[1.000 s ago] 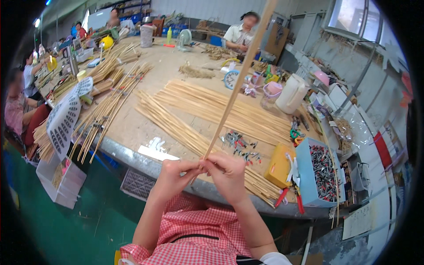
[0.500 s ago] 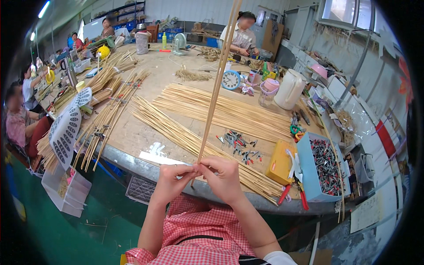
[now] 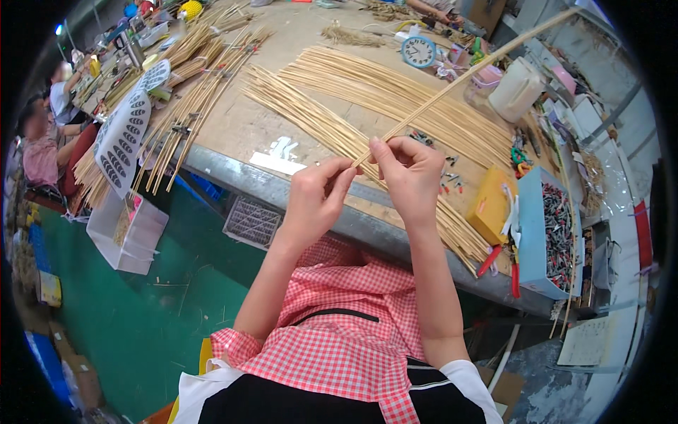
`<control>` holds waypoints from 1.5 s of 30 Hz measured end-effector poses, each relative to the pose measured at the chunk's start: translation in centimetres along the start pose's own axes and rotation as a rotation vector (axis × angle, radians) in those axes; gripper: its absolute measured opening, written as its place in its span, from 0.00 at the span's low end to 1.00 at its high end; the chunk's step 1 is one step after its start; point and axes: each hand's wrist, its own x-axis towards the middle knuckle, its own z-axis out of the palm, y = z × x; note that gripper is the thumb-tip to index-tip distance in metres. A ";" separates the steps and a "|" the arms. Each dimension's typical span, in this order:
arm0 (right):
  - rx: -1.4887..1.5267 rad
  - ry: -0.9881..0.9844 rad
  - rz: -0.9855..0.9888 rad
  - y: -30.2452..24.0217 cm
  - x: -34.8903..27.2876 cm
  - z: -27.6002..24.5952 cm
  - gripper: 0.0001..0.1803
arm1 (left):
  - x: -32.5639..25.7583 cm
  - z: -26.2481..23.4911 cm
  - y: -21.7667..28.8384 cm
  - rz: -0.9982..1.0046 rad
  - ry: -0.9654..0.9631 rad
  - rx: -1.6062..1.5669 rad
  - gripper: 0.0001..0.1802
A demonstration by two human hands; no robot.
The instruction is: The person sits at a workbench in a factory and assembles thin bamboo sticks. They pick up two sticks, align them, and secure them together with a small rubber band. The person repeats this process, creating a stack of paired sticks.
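A long thin bamboo strip (image 3: 459, 79) slants up to the right over the table. My right hand (image 3: 408, 177) grips its near end between thumb and fingers. My left hand (image 3: 316, 201) pinches the very tip of the same strip, the two hands almost touching. Both hands hover above the table's front edge (image 3: 233, 173). Under and behind them lie fanned bundles of bamboo strips (image 3: 332, 92) on the wooden table top.
A light blue box of small metal parts (image 3: 554, 237) and a yellow box (image 3: 491, 205) sit at the right. Small clips (image 3: 441, 159), a blue clock (image 3: 419, 51) and a white jug (image 3: 515, 88) lie further back. White perforated fan frames (image 3: 123, 138) hang at left; people sit beyond.
The strip has tilted from nearly upright over to the right. The view has dipped lower and closer to the table edge. Both hands stay at the strip's near end.
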 end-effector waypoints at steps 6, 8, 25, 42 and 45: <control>0.094 -0.042 0.124 4.1 -1.4 2.0 0.10 | -1.6 0.0 -2.9 0.227 0.101 0.304 0.05; 0.014 -0.108 0.198 4.9 -1.7 1.1 0.10 | -2.1 -0.4 -3.8 0.190 0.114 0.287 0.05; -1.127 -0.063 0.002 12.6 -0.1 -11.2 0.08 | -3.6 -0.8 -6.1 -0.256 0.000 -0.280 0.12; -0.588 0.176 0.052 8.8 -1.3 -9.7 0.14 | -3.9 -0.3 -5.8 -0.245 -0.051 -0.198 0.10; -0.055 0.053 0.166 7.4 -3.0 -7.0 0.13 | -3.8 0.1 -5.6 -0.211 -0.047 -0.210 0.10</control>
